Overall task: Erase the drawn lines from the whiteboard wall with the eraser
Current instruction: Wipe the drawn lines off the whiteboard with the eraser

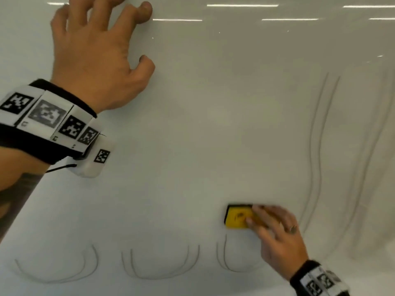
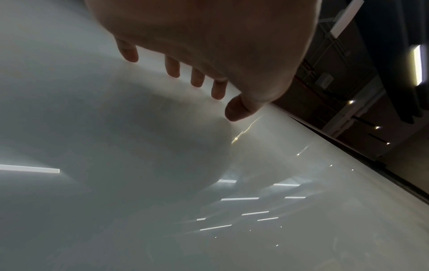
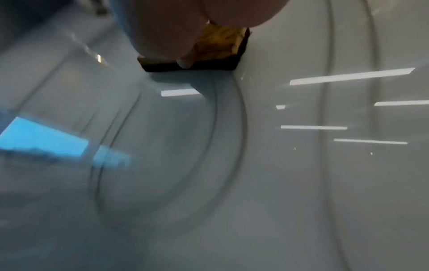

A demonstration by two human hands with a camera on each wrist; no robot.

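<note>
The whiteboard wall [image 1: 203, 124] fills the head view. My right hand [image 1: 256, 218] grips a yellow eraser [image 1: 236, 217] with a black felt base and holds it flat against the wall at the lower middle. Just below the eraser is a drawn U-shaped double curve [image 1: 233, 268], and two more such curves [image 1: 160, 272] lie further left along the bottom. Long double lines [image 1: 318, 146] run up the wall on the right. The right wrist view shows the eraser [image 3: 218, 44] under my thumb, with the curve [image 3: 241, 128] beneath it. My left hand [image 1: 96, 50] rests high on the left, its spread fingertips [image 2: 173, 67] touching the wall.
Ceiling lights reflect as bright bars [image 1: 241, 5] on the glossy board. Fainter grey lines [image 1: 367, 157] show near the right edge. In the left wrist view the board's edge [image 2: 348, 150] meets a dark ceiling area. Marker bands wrap both wrists.
</note>
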